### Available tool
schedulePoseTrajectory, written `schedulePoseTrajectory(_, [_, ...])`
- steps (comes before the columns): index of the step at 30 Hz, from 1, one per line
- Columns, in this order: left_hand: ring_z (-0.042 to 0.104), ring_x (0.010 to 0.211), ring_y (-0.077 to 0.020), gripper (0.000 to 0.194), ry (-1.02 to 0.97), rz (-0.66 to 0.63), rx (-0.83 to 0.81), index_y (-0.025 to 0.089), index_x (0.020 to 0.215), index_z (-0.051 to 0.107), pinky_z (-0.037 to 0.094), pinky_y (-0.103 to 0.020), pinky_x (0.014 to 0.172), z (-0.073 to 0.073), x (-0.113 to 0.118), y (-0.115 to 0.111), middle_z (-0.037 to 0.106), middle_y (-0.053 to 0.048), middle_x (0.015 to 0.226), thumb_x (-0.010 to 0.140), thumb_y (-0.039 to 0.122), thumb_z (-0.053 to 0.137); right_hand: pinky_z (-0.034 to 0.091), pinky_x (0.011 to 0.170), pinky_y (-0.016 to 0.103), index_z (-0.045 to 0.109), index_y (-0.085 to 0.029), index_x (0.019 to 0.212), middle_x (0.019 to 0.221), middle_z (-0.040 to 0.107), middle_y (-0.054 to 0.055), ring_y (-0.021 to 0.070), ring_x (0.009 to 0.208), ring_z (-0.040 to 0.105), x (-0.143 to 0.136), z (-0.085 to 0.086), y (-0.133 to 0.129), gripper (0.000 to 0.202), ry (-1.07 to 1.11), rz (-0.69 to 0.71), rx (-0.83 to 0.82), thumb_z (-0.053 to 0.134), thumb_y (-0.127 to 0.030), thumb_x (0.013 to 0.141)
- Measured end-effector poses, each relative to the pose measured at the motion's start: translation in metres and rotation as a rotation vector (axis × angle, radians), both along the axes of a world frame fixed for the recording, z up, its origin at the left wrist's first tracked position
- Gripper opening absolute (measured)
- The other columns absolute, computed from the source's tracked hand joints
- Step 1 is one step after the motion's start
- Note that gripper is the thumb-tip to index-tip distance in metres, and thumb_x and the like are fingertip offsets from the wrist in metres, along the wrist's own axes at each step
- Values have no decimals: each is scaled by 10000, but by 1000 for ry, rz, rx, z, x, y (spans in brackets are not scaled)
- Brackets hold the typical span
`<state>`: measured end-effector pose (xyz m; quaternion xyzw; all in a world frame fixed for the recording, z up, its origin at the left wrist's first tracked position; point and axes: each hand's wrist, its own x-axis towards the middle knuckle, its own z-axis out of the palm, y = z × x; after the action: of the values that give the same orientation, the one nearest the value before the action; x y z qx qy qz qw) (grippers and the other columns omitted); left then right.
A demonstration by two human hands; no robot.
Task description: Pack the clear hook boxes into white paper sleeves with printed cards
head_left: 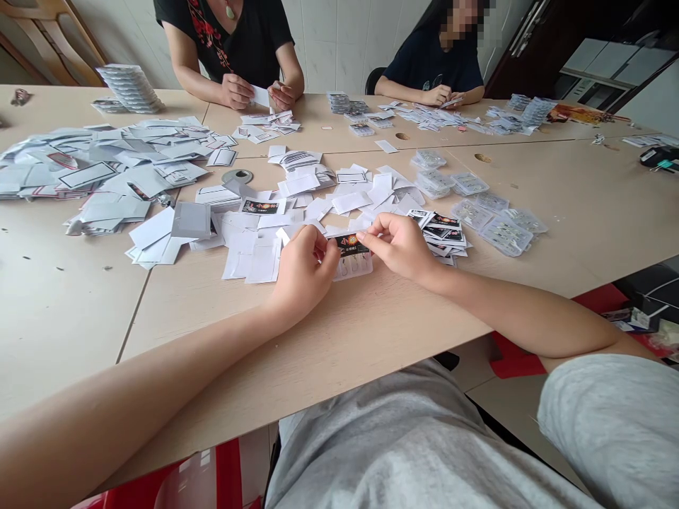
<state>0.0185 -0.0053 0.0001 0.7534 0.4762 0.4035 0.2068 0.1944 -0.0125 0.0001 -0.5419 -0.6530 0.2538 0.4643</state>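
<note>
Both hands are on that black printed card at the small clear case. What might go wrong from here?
The black printed card could end up crooked, as the left hand and right hand pinch it near opposite ends.
The left hand might drag loose white cards lying right beside it.
The right hand may knock the piled printed cards near its wrist, perhaps scattering them toward the clear boxes.

Right in the middle, between left hand [303,272] and right hand [399,246], there's the clear plastic box [356,267], flat and shallow, curved hook-like pieces lined up in its near half. Across its far half lies the black card [350,247], red-orange burst facing up; inside or on top, I can't tell.
</note>
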Motion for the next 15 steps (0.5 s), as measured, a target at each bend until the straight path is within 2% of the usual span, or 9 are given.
schedulePoseTrajectory(11, [416, 583, -116, 229, 15, 7, 25, 202, 634, 357, 325, -257, 545, -2, 0, 0, 456, 13, 634, 810, 198, 504, 384, 544, 282, 457, -197, 593, 594, 543, -13, 119, 533, 497, -3, 1, -1, 242, 8, -5, 16, 621, -292, 744])
schedulePoseTrajectory(15, [413, 578, -115, 225, 12, 13, 18, 202, 636, 362, 323, -256, 543, -1, 0, 1, 458, 14, 630, 810, 203, 504, 365, 551, 281, 353, -207, 504, 536, 471, -20, 113, 534, 454, -3, 2, -2, 372, 33, 13, 64, 620, -282, 751])
